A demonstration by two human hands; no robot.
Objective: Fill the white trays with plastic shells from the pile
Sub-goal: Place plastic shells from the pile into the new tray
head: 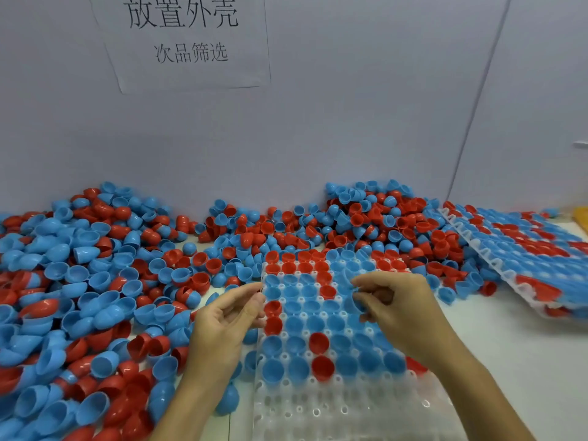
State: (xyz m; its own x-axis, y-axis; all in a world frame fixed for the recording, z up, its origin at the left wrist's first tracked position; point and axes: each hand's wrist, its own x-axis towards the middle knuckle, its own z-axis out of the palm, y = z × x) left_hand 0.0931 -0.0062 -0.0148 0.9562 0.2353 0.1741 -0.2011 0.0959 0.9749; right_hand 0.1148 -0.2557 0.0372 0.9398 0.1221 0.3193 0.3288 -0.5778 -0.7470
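Note:
A white tray [321, 409] lies in front of me. Its far rows hold blue and red shells [305, 313], open side up, and its near rows are bare. My left hand [227, 319] hovers at the tray's left edge with loosely curled fingers, and I see nothing in it. My right hand [397, 313] is over the tray's right side, its fingers curled round a blue shell [357, 302]. The pile of red and blue shells [95, 281] covers the table to the left and along the back wall.
A tilted stack of filled trays [525, 249] leans at the right on the pile's edge. A grey wall with a paper sign [187, 39] closes off the back. Bare white table [525, 361] shows at the right of the tray. A loose blue shell [227, 399] lies by my left wrist.

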